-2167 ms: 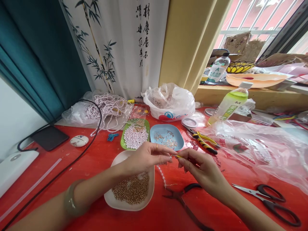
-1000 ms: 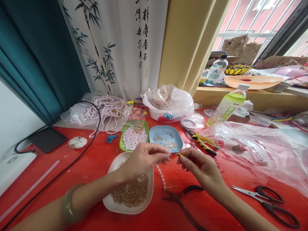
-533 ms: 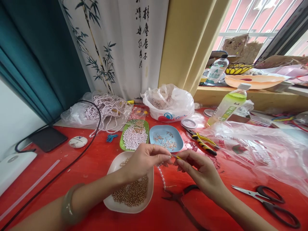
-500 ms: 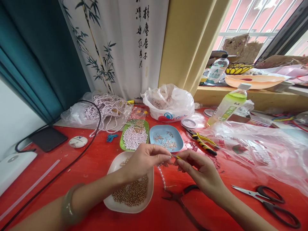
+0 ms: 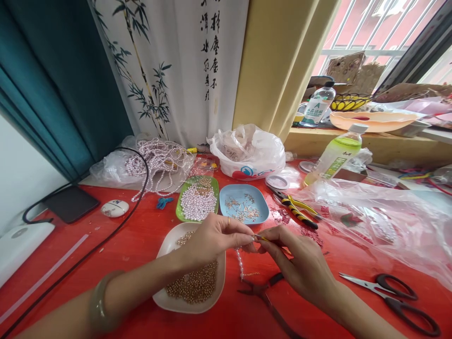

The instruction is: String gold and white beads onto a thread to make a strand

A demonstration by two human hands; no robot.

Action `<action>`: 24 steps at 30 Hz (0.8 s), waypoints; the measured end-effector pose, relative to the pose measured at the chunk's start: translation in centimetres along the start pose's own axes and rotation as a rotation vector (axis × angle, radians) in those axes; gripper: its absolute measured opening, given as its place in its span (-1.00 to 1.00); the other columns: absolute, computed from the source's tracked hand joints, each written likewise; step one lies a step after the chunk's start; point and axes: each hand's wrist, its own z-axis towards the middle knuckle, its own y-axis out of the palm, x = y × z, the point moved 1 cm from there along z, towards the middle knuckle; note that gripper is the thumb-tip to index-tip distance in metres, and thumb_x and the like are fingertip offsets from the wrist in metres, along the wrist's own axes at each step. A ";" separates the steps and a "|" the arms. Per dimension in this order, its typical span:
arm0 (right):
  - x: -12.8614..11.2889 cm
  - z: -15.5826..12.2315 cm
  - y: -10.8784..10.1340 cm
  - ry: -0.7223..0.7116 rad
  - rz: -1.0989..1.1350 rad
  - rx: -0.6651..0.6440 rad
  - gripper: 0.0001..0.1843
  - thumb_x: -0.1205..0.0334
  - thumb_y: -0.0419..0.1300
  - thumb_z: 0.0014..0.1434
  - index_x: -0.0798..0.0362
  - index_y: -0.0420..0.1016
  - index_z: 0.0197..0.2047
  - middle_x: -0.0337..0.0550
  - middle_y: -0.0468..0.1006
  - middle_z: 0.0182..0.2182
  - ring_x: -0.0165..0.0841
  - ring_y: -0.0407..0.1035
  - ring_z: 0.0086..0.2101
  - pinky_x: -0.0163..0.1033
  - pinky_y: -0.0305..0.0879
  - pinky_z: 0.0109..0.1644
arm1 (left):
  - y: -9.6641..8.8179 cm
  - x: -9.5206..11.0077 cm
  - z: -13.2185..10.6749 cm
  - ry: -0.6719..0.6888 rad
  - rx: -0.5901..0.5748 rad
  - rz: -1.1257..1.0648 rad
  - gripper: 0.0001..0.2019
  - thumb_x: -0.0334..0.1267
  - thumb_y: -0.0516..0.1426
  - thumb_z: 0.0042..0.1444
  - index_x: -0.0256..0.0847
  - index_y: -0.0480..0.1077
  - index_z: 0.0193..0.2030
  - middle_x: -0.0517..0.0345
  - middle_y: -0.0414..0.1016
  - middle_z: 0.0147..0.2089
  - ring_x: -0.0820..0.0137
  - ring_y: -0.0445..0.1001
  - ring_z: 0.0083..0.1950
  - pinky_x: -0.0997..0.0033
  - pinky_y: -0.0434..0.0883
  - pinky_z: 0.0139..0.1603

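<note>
My left hand (image 5: pixel 224 235), a ring on one finger, is closed in a pinch above the white tray's right edge. A short string of pearl beads (image 5: pixel 240 263) hangs below its fingertips, with a thin gold chain at its lower end; the pinched end is hidden. My right hand (image 5: pixel 300 256) is closed around a thin yellow tool (image 5: pixel 264 238), whose metal tip meets the left fingertips. Its exact kind is too small to tell. Beneath the right hand lie dark-handled pliers (image 5: pixel 259 288). The white tray (image 5: pixel 160 287) of gold beads (image 5: pixel 194 285) sits under my left forearm.
Behind the hands are a green tray (image 5: pixel 179 213) of pearl beads and a blue tray (image 5: pixel 261 215) of small metal pieces. Yellow-black pliers (image 5: pixel 298 212) and scissors (image 5: pixel 391 294) lie right. A black cable (image 5: pixel 120 223) crosses the left; plastic bags (image 5: pixel 247 153) stand behind.
Both hands have shifted slightly down and toward the right, still together at the fingertips. The yellow tool has tilted, and more of it shows behind the right fingers.
</note>
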 end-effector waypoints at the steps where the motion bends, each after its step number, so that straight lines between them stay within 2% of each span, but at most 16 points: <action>1: 0.2 -0.1 0.0 -0.031 -0.074 0.017 -0.88 0.33 -0.04 0.13 0.06 0.30 -0.36 -0.17 0.50 -0.54 -0.42 0.39 -0.55 -0.36 0.25 -0.52 | 0.0 0.0 0.0 -0.008 -0.005 -0.003 -0.82 -0.22 0.14 -0.12 -0.29 0.46 -0.42 0.08 0.50 -0.47 0.43 0.43 -0.39 0.40 0.33 -0.26; 5: 1.1 -0.9 0.0 -0.216 -0.350 0.109 -0.79 0.44 -0.07 0.11 0.04 0.34 -0.30 -0.12 0.54 -0.41 -0.38 0.43 -0.45 -0.34 0.30 -0.45 | 0.3 -0.1 -0.3 -0.061 -0.028 -0.030 -0.81 -0.20 0.16 -0.14 -0.31 0.46 -0.44 0.05 0.50 -0.48 0.43 0.42 -0.42 0.42 0.31 -0.31; 8: 1.4 -1.4 -0.2 -0.419 -0.444 0.162 -0.72 0.47 -0.04 0.07 0.03 0.34 -0.19 -0.08 0.53 -0.27 -0.31 0.42 -0.27 -0.26 0.32 -0.24 | 0.5 -0.1 -0.5 -0.090 -0.051 -0.067 -0.82 -0.20 0.16 -0.14 -0.31 0.46 -0.48 0.06 0.50 -0.50 0.46 0.40 -0.45 0.45 0.30 -0.36; 10: 1.3 -1.3 -0.4 -0.458 -0.460 0.169 -0.72 0.45 -0.03 0.07 0.03 0.33 -0.16 -0.06 0.50 -0.21 -0.28 0.39 -0.21 -0.22 0.31 -0.18 | 0.6 0.0 -0.5 -0.091 -0.054 -0.105 -0.82 -0.21 0.16 -0.15 -0.31 0.46 -0.48 0.07 0.50 -0.51 0.46 0.41 -0.45 0.45 0.30 -0.34; 14: 1.0 -0.5 -0.5 -0.276 -0.342 0.194 -0.81 0.39 0.00 0.08 0.01 0.34 -0.24 -0.11 0.54 -0.33 -0.34 0.43 -0.33 -0.30 0.33 -0.30 | 0.5 0.0 -0.4 -0.080 0.011 -0.144 -0.80 -0.21 0.18 -0.17 -0.31 0.44 -0.42 0.07 0.49 -0.49 0.44 0.43 -0.42 0.40 0.32 -0.28; 18: 0.5 0.2 -0.5 0.004 -0.058 0.198 -0.89 0.29 -0.05 0.13 0.04 0.28 -0.31 -0.16 0.46 -0.49 -0.40 0.37 -0.47 -0.33 0.28 -0.42 | 0.2 -0.1 -0.1 -0.061 0.092 -0.108 -0.78 -0.19 0.18 -0.17 -0.30 0.44 -0.40 0.06 0.50 -0.45 0.44 0.42 -0.40 0.40 0.32 -0.27; 21: 0.0 0.5 -0.4 0.234 0.150 0.125 -0.79 0.20 -0.11 0.17 0.04 0.21 -0.44 -0.27 0.28 -0.61 -0.47 0.20 -0.60 -0.39 0.18 -0.54 | 0.2 -0.1 -0.1 -0.045 0.141 -0.088 -0.78 -0.17 0.17 -0.15 -0.29 0.44 -0.40 0.05 0.50 -0.42 0.47 0.38 -0.41 0.43 0.32 -0.30; 24: -0.8 0.4 -0.1 0.313 0.272 0.041 -0.73 0.13 -0.12 0.17 0.05 0.24 -0.47 -0.28 0.21 -0.62 -0.47 0.14 -0.58 -0.39 0.15 -0.54 | 0.2 -0.1 0.0 -0.026 0.169 -0.111 -0.78 -0.17 0.16 -0.13 -0.29 0.43 -0.38 0.07 0.49 -0.40 0.50 0.36 -0.43 0.45 0.31 -0.33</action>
